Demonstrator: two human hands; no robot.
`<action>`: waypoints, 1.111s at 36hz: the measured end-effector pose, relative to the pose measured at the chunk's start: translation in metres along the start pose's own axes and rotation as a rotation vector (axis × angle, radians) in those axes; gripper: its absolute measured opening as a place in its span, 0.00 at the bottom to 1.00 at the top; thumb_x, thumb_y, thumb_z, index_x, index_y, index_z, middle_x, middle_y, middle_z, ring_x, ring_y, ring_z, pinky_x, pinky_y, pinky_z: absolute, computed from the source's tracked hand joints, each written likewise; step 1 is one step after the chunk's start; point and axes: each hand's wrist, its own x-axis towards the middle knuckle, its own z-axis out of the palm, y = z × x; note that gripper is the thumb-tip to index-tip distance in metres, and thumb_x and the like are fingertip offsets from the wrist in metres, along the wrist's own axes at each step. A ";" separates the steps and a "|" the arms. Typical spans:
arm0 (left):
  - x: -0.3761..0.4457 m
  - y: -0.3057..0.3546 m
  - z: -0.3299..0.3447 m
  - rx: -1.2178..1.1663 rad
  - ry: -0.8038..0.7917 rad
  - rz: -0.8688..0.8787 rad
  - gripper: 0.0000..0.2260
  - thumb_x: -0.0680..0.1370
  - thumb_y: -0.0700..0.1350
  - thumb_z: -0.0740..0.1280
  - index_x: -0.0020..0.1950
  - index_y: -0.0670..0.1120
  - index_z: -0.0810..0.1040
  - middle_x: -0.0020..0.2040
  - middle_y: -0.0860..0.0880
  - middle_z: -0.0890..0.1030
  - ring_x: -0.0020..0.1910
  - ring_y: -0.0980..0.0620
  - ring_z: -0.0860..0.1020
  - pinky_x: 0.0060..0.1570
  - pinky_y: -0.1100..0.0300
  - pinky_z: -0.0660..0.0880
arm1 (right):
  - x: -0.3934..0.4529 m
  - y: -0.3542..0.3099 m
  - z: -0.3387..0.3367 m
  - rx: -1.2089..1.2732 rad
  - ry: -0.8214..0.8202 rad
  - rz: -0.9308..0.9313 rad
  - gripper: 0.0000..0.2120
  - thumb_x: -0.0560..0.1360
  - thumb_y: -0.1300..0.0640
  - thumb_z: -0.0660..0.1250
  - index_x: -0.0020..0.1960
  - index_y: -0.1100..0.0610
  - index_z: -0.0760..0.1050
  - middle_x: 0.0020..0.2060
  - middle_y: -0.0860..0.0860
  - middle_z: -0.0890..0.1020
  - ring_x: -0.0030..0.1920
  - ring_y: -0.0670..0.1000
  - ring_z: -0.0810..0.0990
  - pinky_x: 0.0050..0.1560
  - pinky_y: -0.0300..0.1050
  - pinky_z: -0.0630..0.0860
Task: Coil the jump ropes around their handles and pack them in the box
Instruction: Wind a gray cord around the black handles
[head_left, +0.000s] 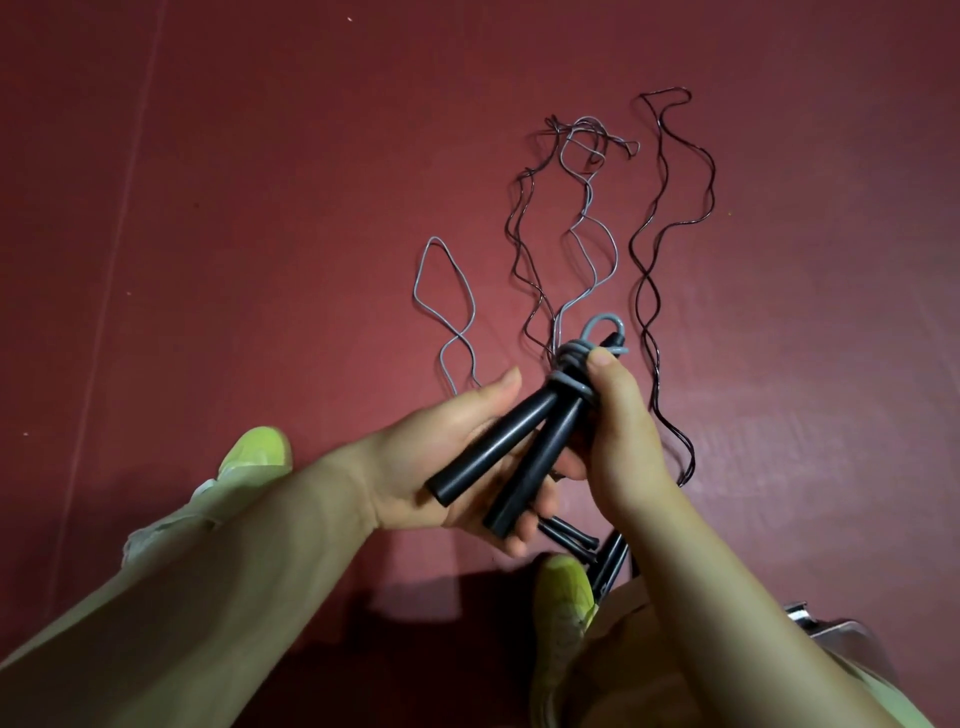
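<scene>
Two black handles of one jump rope are held side by side above a dark red floor, their narrow ends pointing far and right. They are cradled from below in the left hand, whose thumb lies straight along the left side while the fingers are curled up under the thick ends. The right hand is clamped on the narrow ends, its thumb pressed down on a few turns of grey rope wound around both handles; one small grey loop stands up just beyond the thumb. The two hands are close together, touching at the handles.

From the wound part, the grey rope is seen running away across the floor in loose waves, with one closed loop lying to the left and a tangle at the far end. Two dark ropes are counted on the floor as well: one is doubled in a long wavy line on the right, the other is laid among the grey strands in the middle, where they cross.

More black handles are partly hidden on the floor just below the hands; their number cannot be told. Two yellow-green shoes are visible, one at near left and one at near centre. A metallic object is glimpsed at the near right edge, what it is cannot be told.
</scene>
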 end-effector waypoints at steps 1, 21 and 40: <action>0.000 0.001 0.002 0.001 0.026 -0.010 0.32 0.70 0.70 0.55 0.47 0.43 0.82 0.36 0.46 0.80 0.33 0.48 0.78 0.40 0.54 0.75 | 0.000 -0.002 0.000 -0.022 -0.014 0.006 0.18 0.73 0.42 0.58 0.36 0.56 0.65 0.19 0.47 0.68 0.18 0.46 0.66 0.20 0.36 0.60; 0.011 -0.003 0.008 0.749 0.671 0.132 0.22 0.81 0.58 0.51 0.37 0.46 0.72 0.31 0.49 0.78 0.28 0.50 0.76 0.36 0.56 0.74 | 0.002 0.002 -0.001 -0.814 0.118 -0.014 0.28 0.82 0.41 0.41 0.32 0.56 0.63 0.26 0.49 0.68 0.27 0.50 0.65 0.30 0.45 0.58; 0.008 -0.003 0.000 0.969 0.488 0.093 0.18 0.62 0.65 0.68 0.42 0.55 0.69 0.34 0.57 0.73 0.33 0.59 0.72 0.37 0.59 0.70 | 0.003 -0.003 -0.009 -0.281 0.001 -0.019 0.15 0.70 0.44 0.62 0.34 0.50 0.61 0.21 0.42 0.61 0.21 0.42 0.58 0.22 0.32 0.58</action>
